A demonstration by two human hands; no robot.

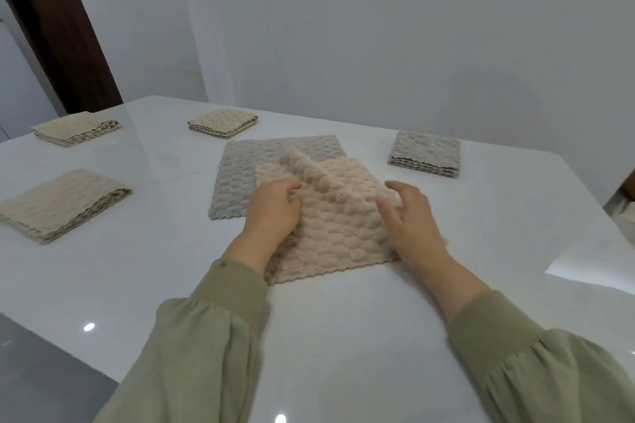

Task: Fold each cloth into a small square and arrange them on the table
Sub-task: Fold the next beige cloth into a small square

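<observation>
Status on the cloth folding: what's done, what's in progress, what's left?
Done: four folded squares sit apart on the table: far-left beige square, back beige square, near-left beige square, grey square.
In hand: open beige cloth; left hand pinches a raised ridge, right hand open over it, blurred.
Left: fold it, then the flat grey cloth beneath.

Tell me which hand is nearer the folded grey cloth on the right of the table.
Right. The right hand is at the right side of the beige cloth, below and left of the folded grey cloth; the left hand grips the beige cloth farther left.
</observation>
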